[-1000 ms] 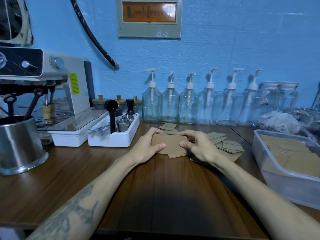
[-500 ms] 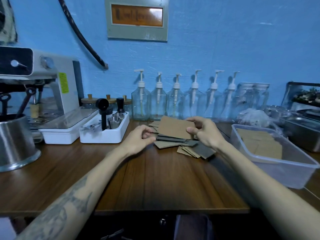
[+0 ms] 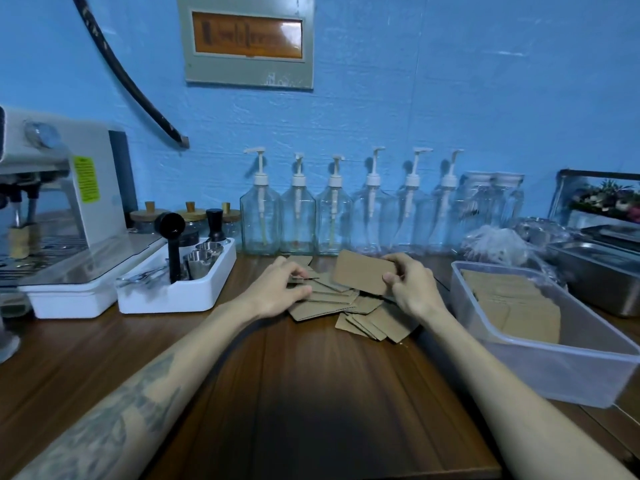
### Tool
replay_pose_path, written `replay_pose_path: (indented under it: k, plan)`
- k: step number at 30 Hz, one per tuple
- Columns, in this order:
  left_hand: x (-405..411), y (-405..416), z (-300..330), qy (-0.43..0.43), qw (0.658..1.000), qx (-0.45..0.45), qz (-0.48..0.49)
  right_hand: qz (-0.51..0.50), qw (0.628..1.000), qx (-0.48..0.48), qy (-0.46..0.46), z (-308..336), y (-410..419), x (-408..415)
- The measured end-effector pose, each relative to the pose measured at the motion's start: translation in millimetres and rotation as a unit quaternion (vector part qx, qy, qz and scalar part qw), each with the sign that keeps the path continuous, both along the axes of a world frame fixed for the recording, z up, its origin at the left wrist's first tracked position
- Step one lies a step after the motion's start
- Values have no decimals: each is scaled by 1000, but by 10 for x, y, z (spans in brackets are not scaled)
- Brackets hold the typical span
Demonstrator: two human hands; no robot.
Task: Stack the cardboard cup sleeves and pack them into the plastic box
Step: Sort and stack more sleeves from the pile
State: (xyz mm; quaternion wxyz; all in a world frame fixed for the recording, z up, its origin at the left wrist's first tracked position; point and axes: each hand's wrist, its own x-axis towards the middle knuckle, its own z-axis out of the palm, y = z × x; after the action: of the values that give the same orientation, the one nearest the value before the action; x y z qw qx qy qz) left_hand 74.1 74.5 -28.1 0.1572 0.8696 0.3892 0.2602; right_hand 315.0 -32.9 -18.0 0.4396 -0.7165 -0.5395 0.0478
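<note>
A loose pile of flat brown cardboard cup sleeves [image 3: 360, 315] lies on the wooden counter in the middle of the head view. My right hand [image 3: 410, 287] grips a small stack of sleeves [image 3: 362, 271] lifted above the pile, thumb on its front face. My left hand [image 3: 282, 289] rests on the pile's left side and pinches a sleeve [image 3: 298, 280] there between thumb and fingers. At the right stands the clear plastic box [image 3: 540, 362] with flat sleeves lying inside it.
A row of glass pump bottles [image 3: 334, 216] lines the blue wall behind the pile. A white tray [image 3: 173, 292] of coffee tools and an espresso machine [image 3: 65, 202] sit at the left. Steel pans [image 3: 595, 268] and a plastic bag lie behind the box.
My right hand has lifted the gathered stack off the pile and holds it raised. My left hand let go of the stack and went down onto the pile's left side. The camera turned right.
</note>
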Motion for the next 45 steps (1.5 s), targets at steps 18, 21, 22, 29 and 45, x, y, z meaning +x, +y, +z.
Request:
replay_pose_path:
  k: [18, 21, 22, 29, 45]
  plan:
    - [587, 1234, 18, 103, 972, -66, 202, 47, 998, 29, 15, -130, 122, 43]
    - [582, 1310, -52, 126, 969, -44, 207, 55, 998, 32, 17, -118, 116, 17]
    - [578, 1313, -71, 126, 969, -32, 211, 55, 998, 32, 18, -120, 117, 17]
    - [478, 1214, -21, 38, 981, -36, 185, 63, 998, 13, 21, -130, 95, 5]
    - [-82, 300, 69, -211, 968, -37, 129, 48, 999, -11, 9, -32, -89, -115]
